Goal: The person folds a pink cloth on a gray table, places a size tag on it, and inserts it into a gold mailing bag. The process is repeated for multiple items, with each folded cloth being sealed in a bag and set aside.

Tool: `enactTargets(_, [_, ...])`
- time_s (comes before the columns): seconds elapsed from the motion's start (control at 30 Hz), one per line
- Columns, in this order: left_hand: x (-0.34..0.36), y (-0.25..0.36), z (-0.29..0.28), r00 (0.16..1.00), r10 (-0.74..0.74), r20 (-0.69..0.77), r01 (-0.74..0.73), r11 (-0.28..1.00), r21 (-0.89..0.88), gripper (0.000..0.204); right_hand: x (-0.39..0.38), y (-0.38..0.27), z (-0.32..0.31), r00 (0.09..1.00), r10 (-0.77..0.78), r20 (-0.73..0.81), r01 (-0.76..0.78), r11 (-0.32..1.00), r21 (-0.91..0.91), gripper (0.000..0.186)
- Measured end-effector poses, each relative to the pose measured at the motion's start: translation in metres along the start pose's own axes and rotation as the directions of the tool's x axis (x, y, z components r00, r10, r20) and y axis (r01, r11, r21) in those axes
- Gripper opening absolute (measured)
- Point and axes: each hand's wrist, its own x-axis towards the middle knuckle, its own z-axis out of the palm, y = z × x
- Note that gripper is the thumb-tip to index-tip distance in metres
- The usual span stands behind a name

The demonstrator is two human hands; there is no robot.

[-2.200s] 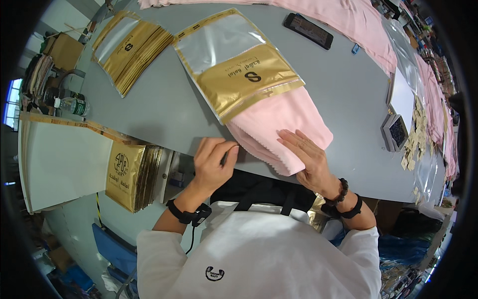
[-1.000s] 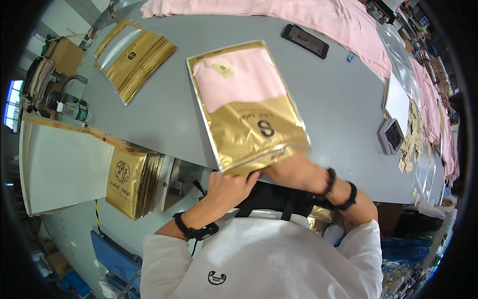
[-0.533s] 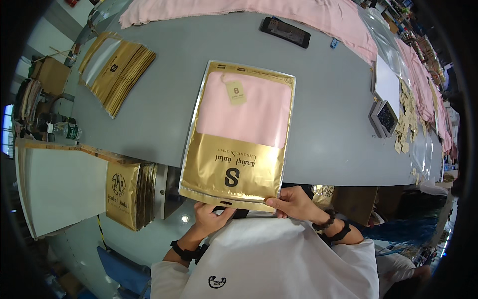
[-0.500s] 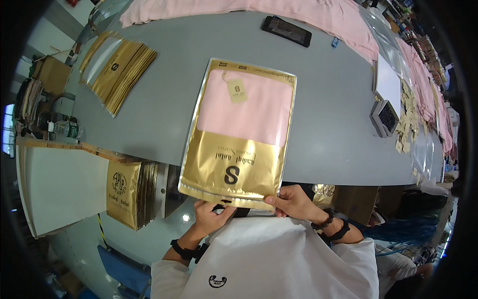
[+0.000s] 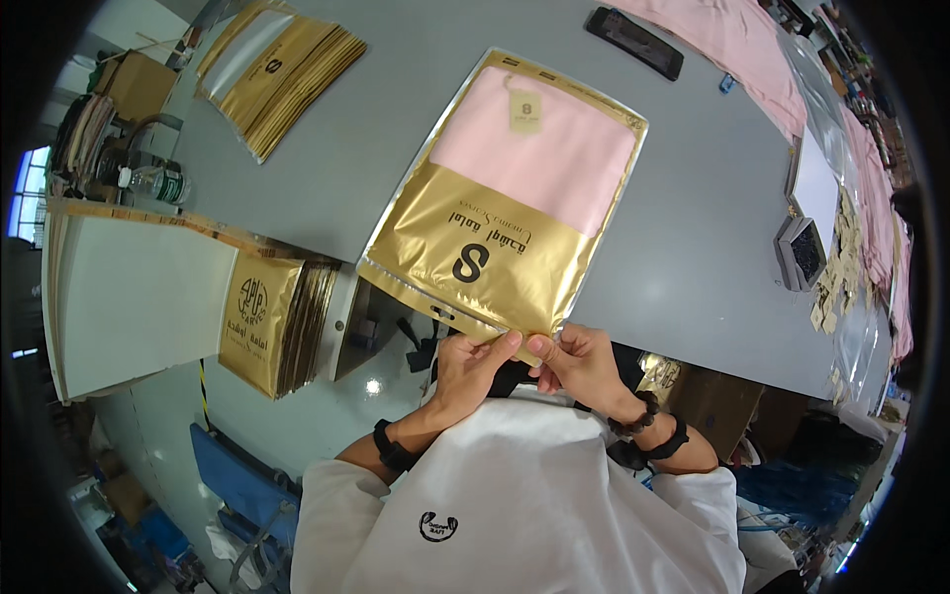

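Observation:
A gold packaging bag (image 5: 485,233) lies on the grey table, its near end reaching past the table edge toward me. Through its clear window shows folded pink fabric (image 5: 554,148) with a small cream hang tag (image 5: 525,111). My left hand (image 5: 472,371) pinches the bag's near edge between thumb and fingers. Right beside it, my right hand (image 5: 584,366) pinches the same edge near the bag's corner. Both thumbs lie on top, almost touching; the fingertips underneath are mostly hidden.
A fanned stack of gold bags (image 5: 297,74) lies at the far left, above a plastic bottle (image 5: 156,184). More gold bags (image 5: 272,327) stand below the table edge. Far right are a black phone (image 5: 634,44), pink fabric (image 5: 722,40), a small dark-filled box (image 5: 800,253) and loose tags (image 5: 841,262).
My left hand has slid right along the bag's near edge, close to my right hand. The bag is turned somewhat clockwise. The whole view has shifted.

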Motion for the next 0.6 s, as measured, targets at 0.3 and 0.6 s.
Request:
enactTargets(0.3, [0.007, 0.000, -0.001, 0.995, -0.047, -0.083, 0.045, 0.999, -0.026, 0.014, 0.005, -0.014, 0.004, 0.999, -0.029, 0.021, 0.030, 0.998, -0.046, 0.037])
enactTargets(0.6, [0.026, 0.013, -0.042, 0.935, 0.005, -0.355, -0.104, 0.960, -0.261, 0.009, -0.012, -0.022, -0.025, 0.995, 0.073, 0.065, -0.064, 0.989, -0.134, 0.034])
